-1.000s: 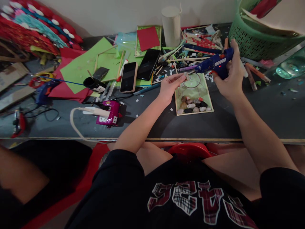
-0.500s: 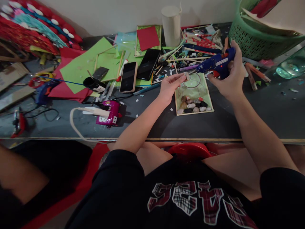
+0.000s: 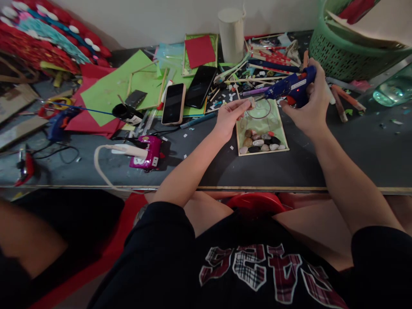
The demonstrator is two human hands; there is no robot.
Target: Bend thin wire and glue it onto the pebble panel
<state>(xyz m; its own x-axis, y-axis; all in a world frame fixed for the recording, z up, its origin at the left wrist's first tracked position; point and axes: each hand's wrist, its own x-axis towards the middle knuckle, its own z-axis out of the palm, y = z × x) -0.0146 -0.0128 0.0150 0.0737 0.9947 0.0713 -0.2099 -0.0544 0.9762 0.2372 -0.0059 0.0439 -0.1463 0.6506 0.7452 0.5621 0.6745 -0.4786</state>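
Observation:
My right hand [image 3: 310, 101] grips a blue hot glue gun [image 3: 288, 87], its lit red light showing and its nozzle pointing left. Between the fingertips of my left hand [image 3: 231, 115] is a small pale pebble [image 3: 252, 102], close to the nozzle tip; whether the two touch I cannot tell. Below both hands lies a light green panel [image 3: 276, 121] with a thin wooden edge and a drawn circle. Several brown, black and white stones [image 3: 257, 143] cover its near end. My left hand is above the panel's far left part.
Two phones [image 3: 174, 103], green paper [image 3: 119, 86] and red paper lie to the left. A purple power adapter [image 3: 146, 153] with a white cable sits near the front edge. A white cylinder [image 3: 231, 36], a green basket [image 3: 350, 51] and scattered sticks are behind. Another person's arm [image 3: 32, 240] shows at lower left.
The glue gun's rear and my right hand have dipped slightly, with the nozzle still near the pebble. My left hand has barely moved.

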